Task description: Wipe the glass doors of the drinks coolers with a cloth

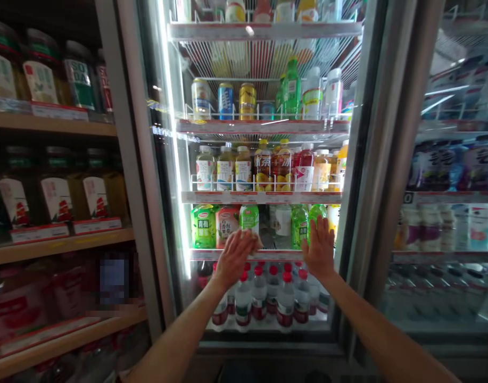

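Note:
My left hand (236, 258) is up in front of the lit cooler's glass door (267, 234), palm toward the glass and fingers pressed together. A small pale crumpled cloth (256, 243) seems to show under its fingertips, mostly covered by the hand. To the right, my right hand (320, 249) is raised flat against or very close to the same glass, fingers stretched out and holding nothing. Behind the hands, through the glass, are green drink bottles (299, 226) and a reddish bottle (226, 221) on a shelf. Red-capped bottles (258, 292) stand below.
Higher cooler shelves carry cans (225, 101) and bottled teas (244, 167). A metal door frame (395, 175) runs down the right side, with another drinks cooler (447, 197) beyond. On the left, wooden shelves (64, 242) hold large bottles (56, 183).

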Demonstrator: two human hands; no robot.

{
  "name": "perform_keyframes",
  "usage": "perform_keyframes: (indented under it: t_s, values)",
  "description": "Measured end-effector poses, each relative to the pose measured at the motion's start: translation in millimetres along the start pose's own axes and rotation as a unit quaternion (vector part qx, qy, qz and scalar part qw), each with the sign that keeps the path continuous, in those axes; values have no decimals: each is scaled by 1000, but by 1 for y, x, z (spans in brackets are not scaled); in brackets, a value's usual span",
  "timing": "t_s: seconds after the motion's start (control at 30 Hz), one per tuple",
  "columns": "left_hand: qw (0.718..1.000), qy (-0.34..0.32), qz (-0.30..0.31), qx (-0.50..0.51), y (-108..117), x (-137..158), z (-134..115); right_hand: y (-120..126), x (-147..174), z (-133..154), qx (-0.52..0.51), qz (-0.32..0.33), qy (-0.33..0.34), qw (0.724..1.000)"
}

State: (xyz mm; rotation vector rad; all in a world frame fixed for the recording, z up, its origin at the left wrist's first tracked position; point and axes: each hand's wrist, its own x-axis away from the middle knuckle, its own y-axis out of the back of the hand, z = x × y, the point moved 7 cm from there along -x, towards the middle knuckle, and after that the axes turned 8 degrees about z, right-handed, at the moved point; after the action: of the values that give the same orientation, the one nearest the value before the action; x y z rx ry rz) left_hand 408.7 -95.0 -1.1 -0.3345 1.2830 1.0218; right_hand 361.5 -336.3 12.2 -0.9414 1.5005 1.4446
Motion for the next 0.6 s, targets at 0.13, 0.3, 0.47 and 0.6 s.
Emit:
perform_keyframes:
  t_s: [0.13,0.3,0.47,0.6]
  values:
    - [1000,-1,23,-2,4,2,19,2,0,-2,12,12,17,1000]
    - [971,207,-115,-40,40,8,85,0,0,-1,8,13,7,1000]
    - [1000,-28,2,-2,-2,-22,-10,-1,1,0,5,17,-5,1000]
    - [997,-78,26,5,2,-20,-1,1,3,-3,9,21,20,1000]
